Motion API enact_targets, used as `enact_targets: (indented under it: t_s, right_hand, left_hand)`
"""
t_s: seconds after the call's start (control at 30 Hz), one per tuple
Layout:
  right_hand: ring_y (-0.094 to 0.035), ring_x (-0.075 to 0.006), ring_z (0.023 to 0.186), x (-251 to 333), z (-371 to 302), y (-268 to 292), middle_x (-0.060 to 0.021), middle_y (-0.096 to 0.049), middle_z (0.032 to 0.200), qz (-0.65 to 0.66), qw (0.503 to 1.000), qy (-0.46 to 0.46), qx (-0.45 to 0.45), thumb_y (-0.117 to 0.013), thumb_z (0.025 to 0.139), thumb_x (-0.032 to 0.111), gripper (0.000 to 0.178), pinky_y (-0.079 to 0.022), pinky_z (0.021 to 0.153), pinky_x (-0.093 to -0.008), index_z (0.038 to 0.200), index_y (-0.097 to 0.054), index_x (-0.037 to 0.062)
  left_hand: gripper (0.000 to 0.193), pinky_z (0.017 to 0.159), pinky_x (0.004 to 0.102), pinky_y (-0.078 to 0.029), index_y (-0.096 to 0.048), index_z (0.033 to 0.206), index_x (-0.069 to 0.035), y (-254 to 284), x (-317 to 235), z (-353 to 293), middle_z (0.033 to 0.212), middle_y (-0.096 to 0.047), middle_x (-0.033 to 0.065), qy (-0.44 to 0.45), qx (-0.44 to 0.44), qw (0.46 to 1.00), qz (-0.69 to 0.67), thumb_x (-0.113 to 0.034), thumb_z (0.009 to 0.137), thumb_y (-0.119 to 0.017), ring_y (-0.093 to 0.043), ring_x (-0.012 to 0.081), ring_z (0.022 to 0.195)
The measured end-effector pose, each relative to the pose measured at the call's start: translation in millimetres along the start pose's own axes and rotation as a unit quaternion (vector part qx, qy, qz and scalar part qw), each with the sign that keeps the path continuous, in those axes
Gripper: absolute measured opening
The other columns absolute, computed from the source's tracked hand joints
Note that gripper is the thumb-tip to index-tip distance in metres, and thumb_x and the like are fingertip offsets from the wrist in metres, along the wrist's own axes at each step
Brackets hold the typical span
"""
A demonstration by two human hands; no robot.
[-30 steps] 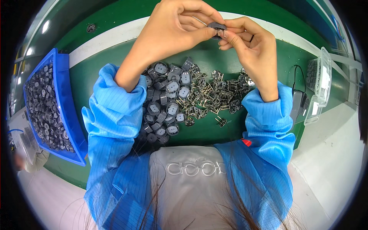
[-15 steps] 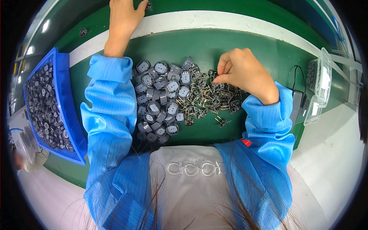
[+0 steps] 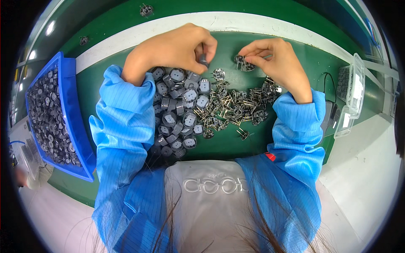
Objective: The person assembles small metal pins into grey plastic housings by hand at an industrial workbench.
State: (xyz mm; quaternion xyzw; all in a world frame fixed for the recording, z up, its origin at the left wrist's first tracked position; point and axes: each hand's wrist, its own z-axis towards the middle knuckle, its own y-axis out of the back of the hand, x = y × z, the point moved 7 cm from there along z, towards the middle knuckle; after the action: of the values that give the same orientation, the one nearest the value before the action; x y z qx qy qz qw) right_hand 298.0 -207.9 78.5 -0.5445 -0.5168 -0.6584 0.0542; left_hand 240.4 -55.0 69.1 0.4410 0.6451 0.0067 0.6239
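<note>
My left hand (image 3: 179,47) is closed above the far edge of a heap of dark grey plastic housings (image 3: 190,94), pinching one grey housing (image 3: 203,60) between thumb and fingers. Across a small gap, my right hand (image 3: 276,61) grips a small round black circuit board with pins (image 3: 243,63), held over the green tabletop. Below it spreads a pile of similar pinned boards (image 3: 240,103). One loose round board (image 3: 219,74) lies between the two hands, at the pile's far edge.
A blue bin (image 3: 80,135) full of small dark parts stands at the left. Beyond a white rail (image 3: 236,21) runs a green strip with two small round parts (image 3: 146,10) on it. At the right are a clear plastic box (image 3: 357,86) and a black device with a cable (image 3: 330,114).
My left hand has come back from the far green strip to the heap and taken a housing. The right hand has lifted a board away from the pile. Parts on the strip have shifted left.
</note>
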Motion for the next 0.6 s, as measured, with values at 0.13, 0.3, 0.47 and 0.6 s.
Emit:
enact_targets:
  t_s: [0.13,0.3,0.47,0.6]
  right_hand:
    - [-0.069,-0.0212,0.068,14.9,-3.4,14.7,-0.0125,-0.071,0.080,0.010,0.997,-0.013,-0.074,-0.068,0.077,0.000,0.017,-0.054,0.063,-0.0312,0.094,-0.071,0.0017]
    - [-0.068,-0.0242,0.065,23.7,-15.0,7.6,-0.0120,-0.071,0.079,-0.011,0.998,-0.043,-0.043,-0.070,0.076,0.001,0.014,-0.053,0.061,-0.0323,0.090,-0.071,0.0020]
    - [-0.068,-0.0247,0.065,38.9,-22.4,14.1,-0.0117,-0.068,0.078,-0.008,0.997,0.048,-0.056,-0.070,0.078,0.000,0.015,-0.053,0.060,-0.0318,0.092,-0.067,0.0008]
    - [-0.069,-0.0215,0.068,61.9,-24.2,16.8,-0.0116,-0.068,0.086,0.038,0.991,0.098,-0.085,-0.066,0.083,-0.003,0.012,-0.054,0.060,-0.0294,0.094,-0.065,-0.0010]
  left_hand:
    - [0.021,0.062,0.0230,-0.051,-0.058,0.079,-0.001,19.0,7.4,-0.9,0.086,-0.058,0.0050,0.032,-0.087,0.995,-0.024,0.002,0.069,-0.076,-0.062,0.0110,0.073]
    - [0.026,0.063,0.0223,-0.051,-0.058,0.084,-0.002,31.1,-19.9,-3.8,0.087,-0.056,0.0025,-0.035,-0.207,0.972,-0.102,0.002,0.068,-0.078,-0.059,0.0088,0.074]
    - [0.027,0.062,0.0209,-0.049,-0.058,0.084,-0.003,32.6,-29.9,-4.7,0.095,-0.056,0.0035,-0.128,-0.201,0.971,-0.032,0.002,0.068,-0.080,-0.057,0.0077,0.076]
    - [0.024,0.066,0.0211,-0.050,-0.059,0.081,-0.002,33.6,-25.2,-5.2,0.101,-0.060,0.0048,-0.116,-0.184,0.974,-0.068,0.001,0.070,-0.080,-0.057,0.0084,0.080]
